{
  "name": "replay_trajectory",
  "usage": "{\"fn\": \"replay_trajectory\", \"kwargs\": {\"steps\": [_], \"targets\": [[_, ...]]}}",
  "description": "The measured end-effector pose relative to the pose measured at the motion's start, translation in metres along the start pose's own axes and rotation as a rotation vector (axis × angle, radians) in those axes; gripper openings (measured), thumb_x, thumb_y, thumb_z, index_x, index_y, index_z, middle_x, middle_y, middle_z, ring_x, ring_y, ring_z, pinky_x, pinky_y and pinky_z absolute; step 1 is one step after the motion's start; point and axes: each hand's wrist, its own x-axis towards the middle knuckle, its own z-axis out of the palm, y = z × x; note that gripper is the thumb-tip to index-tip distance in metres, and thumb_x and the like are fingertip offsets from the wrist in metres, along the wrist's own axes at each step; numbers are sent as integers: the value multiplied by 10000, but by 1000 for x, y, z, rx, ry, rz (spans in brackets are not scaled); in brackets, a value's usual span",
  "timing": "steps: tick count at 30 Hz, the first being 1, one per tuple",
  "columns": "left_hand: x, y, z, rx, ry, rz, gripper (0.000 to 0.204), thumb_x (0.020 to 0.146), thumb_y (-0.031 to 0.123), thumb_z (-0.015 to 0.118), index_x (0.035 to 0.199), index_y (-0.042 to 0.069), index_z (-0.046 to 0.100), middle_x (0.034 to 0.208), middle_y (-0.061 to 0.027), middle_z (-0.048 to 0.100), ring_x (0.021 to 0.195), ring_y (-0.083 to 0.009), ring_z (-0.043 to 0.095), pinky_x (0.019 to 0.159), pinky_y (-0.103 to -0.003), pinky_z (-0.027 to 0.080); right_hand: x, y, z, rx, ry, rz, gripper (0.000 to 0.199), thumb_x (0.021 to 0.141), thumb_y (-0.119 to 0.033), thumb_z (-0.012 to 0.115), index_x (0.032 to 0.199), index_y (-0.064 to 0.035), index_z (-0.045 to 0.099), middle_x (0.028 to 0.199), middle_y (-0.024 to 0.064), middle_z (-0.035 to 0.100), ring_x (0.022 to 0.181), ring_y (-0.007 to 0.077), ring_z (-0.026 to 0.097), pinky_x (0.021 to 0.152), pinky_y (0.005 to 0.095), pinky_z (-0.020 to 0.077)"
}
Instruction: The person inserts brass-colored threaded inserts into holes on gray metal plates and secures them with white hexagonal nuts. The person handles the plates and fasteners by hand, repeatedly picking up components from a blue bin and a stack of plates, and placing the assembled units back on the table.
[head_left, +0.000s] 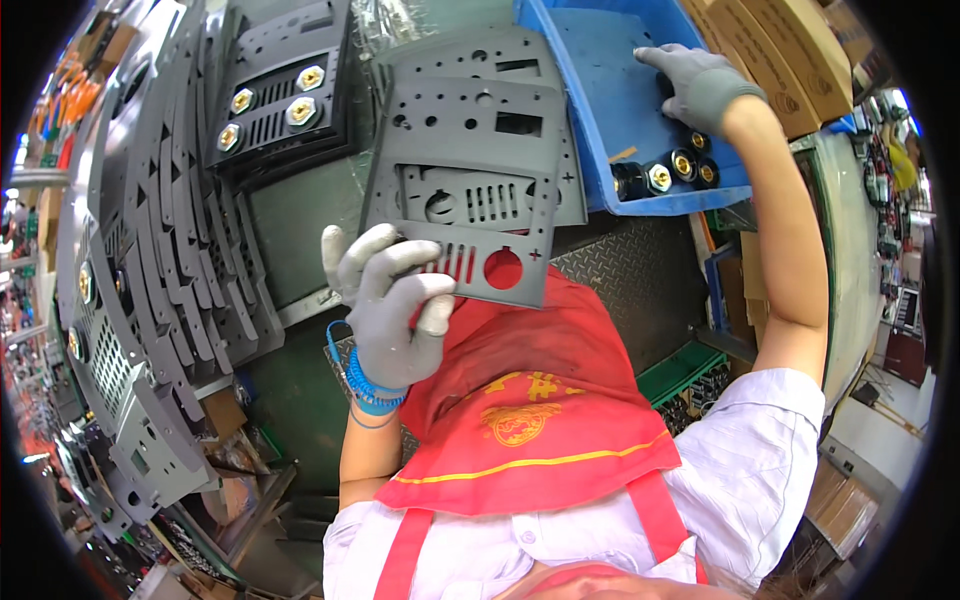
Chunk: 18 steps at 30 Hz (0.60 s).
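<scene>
My left hand (385, 310), in a grey glove with white fingertips, has its fingers bent around the lower left corner of a grey metal panel (520, 205). The panel has slots, round holes and a rectangular cutout; its near end reaches over my red apron (530, 420). A similar panel (510, 50) lies under it. My right hand (700, 85), also gloved, reaches into a blue plastic bin (590, 110) with its index finger stretched out. Several black round connectors (683, 165) with brass centres lie in the bin's near end. Part of the right hand's fingers is hidden.
At the left, a long row of grey metal panels (165, 220) stands closely packed. A stack of dark panels (270, 110) carries brass hex-nut fittings (302, 111). Cardboard boxes (780, 50) sit beyond the bin. Below the bench edge is a green tray (685, 370) of small parts.
</scene>
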Motion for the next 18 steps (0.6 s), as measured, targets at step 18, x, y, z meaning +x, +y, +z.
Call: {"fn": "replay_trajectory", "kwargs": {"steps": [18], "targets": [[0,-18,8,-27,104,-64,143,728,149,662,862,103,685,1035,-75,671,1132,-296,565,1180,-502,184,-54,-40,-30,1003,374,-154,426,837,-57,643,1252,-49,544,1222,97,600,1158,206,590,1014,359,464]]}}
